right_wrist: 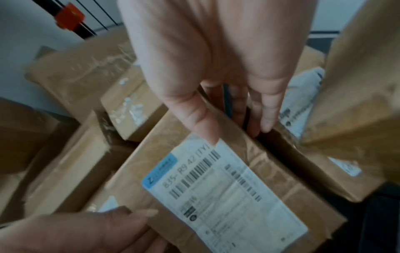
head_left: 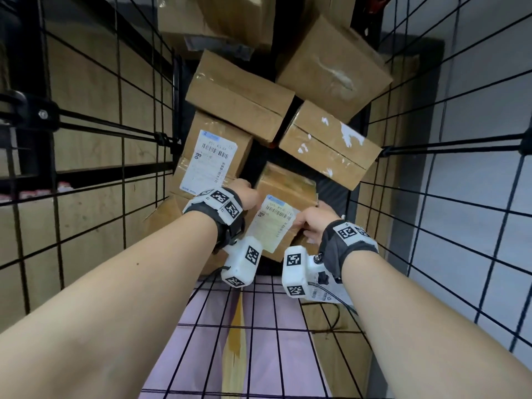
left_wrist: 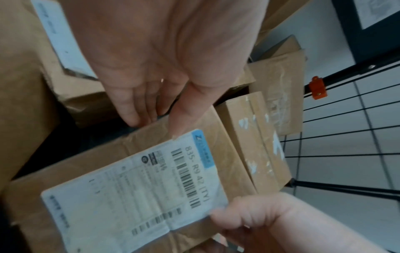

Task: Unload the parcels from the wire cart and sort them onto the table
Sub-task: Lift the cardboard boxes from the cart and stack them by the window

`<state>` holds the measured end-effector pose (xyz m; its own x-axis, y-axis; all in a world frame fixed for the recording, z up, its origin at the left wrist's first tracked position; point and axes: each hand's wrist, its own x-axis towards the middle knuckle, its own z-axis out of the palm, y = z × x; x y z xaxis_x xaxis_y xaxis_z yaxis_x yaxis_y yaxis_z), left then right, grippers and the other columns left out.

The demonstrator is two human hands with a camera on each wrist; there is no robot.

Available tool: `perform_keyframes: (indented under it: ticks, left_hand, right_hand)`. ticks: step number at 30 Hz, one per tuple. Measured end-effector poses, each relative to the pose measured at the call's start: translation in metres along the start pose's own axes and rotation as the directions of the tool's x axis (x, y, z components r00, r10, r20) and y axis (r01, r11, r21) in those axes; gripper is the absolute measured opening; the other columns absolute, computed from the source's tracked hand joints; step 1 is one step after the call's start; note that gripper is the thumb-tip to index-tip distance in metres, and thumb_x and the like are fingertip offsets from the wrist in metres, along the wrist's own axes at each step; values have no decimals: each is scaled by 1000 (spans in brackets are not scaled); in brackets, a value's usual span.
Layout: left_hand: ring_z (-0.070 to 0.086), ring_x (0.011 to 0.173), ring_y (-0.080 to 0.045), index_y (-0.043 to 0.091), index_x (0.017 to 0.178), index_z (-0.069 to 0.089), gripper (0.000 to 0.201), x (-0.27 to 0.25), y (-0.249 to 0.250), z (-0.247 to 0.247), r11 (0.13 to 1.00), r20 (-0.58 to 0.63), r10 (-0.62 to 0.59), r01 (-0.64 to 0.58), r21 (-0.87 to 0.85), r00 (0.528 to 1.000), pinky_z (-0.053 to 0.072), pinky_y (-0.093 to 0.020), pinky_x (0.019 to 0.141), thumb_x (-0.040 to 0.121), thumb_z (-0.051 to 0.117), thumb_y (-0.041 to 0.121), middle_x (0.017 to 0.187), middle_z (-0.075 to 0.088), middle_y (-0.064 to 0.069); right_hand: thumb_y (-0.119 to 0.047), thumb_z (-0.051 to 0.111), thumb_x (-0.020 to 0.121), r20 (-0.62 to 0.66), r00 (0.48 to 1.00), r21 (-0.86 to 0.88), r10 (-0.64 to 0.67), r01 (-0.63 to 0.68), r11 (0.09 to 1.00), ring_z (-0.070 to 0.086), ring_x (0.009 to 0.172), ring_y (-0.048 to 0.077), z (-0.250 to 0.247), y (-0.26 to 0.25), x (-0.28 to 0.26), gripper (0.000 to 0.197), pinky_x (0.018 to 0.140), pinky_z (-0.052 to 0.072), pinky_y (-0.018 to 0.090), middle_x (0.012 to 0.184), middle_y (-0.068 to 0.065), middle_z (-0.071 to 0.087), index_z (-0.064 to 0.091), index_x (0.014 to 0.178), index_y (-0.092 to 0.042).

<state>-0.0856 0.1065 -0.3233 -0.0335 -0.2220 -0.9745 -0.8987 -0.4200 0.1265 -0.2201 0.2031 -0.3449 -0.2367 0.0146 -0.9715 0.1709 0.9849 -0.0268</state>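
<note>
Cart (head_left: 121, 116) walls of black wire close in on both sides of a heap of brown parcels. Nearest lies the labelled box (head_left: 285, 197), tilted, gripped at its two ends: left hand (head_left: 244, 194) with thumb on top and fingers down the far side, right hand (head_left: 312, 221) pinching the label's (head_left: 272, 223) edge. Dark gaps open beside it; other boxes (head_left: 241, 105) crowd just behind.

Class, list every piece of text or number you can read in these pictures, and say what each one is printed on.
"835- R9 42 (TY)": white shipping label on the parcel gripped by the left hand and right hand.
"Z": blue corner strip of that label; the rest is blurred.
Second labelled parcel: code too blurred to read.
Fine print and barcodes: unreadable.
</note>
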Motion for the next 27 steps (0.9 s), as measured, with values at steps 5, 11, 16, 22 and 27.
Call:
perform_keyframes:
  ticks: [5, 11, 16, 22, 27]
  left_hand:
    - [43, 131, -29, 9, 144, 37, 57, -31, 22, -15, 989, -39, 146, -146, 19, 988, 36, -37, 108, 90, 56, 7, 145, 43, -11]
    - [50, 125, -26, 14, 142, 42, 58, -85, 35, -35, 967, -56, 255, -253, 31, 965, 40, -33, 102, 88, 63, 11, 139, 51, -7]
    - [61, 104, -26, 11, 128, 56, 47, -143, 50, -59, 920, -97, 388, -392, -25, 916, 50, -33, 88, 84, 69, 11, 120, 64, -9]
    - [63, 105, -25, 15, 124, 58, 43, -216, 58, -100, 843, -145, 508, -525, -118, 849, 50, -42, 95, 82, 70, 13, 115, 67, -5]
    - [64, 100, -22, 14, 121, 58, 44, -272, 53, -129, 781, -216, 590, -618, -88, 778, 52, -42, 91, 81, 74, 24, 112, 67, -3]
  right_hand:
    - [0, 74, 66, -2, 1000, 31, -11, 11, 999, 64, 102, 32, -19, -9, -27, 75, 90, 54, 44, 119, 18, 63, 46, 135, -6]
    - [-11, 76, 39, -82, 987, 91, -136, 143, 985, 65, 100, 32, -46, -13, -70, 85, 89, 54, 47, 115, 13, 66, 56, 122, -8]
    - [-2, 73, 50, -107, 961, 177, -255, 271, 946, 64, 99, 31, -63, -38, -144, 51, 91, 53, 44, 106, 14, 68, 62, 99, -9]
    - [-3, 71, 56, -150, 879, 212, -452, 475, 854, 63, 102, 28, -72, -61, -231, 40, 88, 50, 38, 103, 9, 71, 62, 94, -14]
    - [-5, 69, 57, -211, 780, 243, -589, 626, 741, 66, 98, 25, -73, -71, -299, 48, 77, 52, 35, 103, 7, 71, 63, 104, -16]
